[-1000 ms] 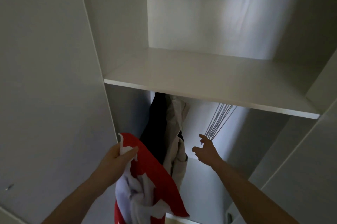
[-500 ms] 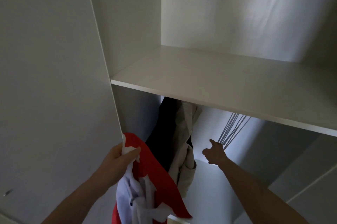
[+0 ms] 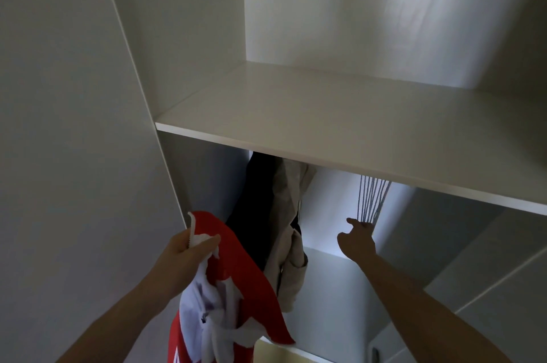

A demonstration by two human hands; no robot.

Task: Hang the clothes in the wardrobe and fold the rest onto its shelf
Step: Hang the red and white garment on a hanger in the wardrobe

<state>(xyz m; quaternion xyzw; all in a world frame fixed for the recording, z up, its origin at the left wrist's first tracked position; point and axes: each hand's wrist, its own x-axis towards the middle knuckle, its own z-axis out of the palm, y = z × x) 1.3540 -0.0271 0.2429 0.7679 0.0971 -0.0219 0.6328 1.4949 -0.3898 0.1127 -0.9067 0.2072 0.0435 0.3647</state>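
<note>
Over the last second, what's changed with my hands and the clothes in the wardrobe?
The right hand reached further in and up, and its fingertips now touch the bunch of grey wire hangers; whether it grips one is unclear. The left hand kept its hold on the red and white garment. The hanging dark and beige clothes and the shelf stayed put.

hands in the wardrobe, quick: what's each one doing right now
Left hand: closed, holding the red and white garment.
Right hand: open, fingers at the grey hangers, nothing gripped.
</note>
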